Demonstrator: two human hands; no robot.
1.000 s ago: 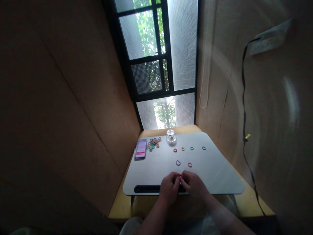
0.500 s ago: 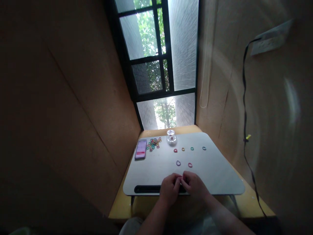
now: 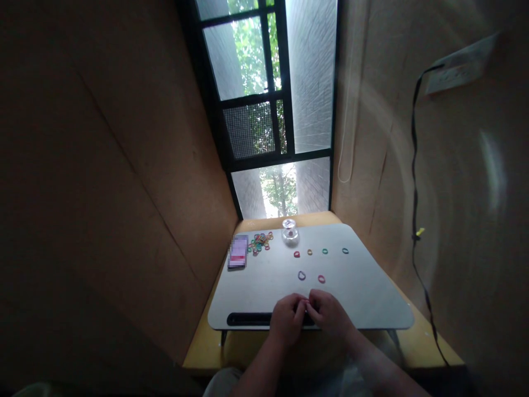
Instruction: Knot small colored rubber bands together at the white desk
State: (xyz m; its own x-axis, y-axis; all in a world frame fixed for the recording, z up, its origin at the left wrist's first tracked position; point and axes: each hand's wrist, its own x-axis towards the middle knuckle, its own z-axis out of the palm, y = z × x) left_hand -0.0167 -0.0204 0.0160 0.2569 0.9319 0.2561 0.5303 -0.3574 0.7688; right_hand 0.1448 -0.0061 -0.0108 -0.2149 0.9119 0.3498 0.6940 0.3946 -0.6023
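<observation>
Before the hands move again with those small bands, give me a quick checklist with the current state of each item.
1. Both hands in view: ok. Left hand and right hand meet fingertip to fingertip at the near edge of the white board.
2. Something pinched between them: cannot tell; a pinkish speck shows, too small to identify.
3. Loose purple band and pink band lie flat just beyond the hands, apart: ok.
4. Row of four bands farther back, spaced: ok.
5. Pile of bands stays clustered beside the phone: ok.
6. Glass jar upright: ok.
</observation>
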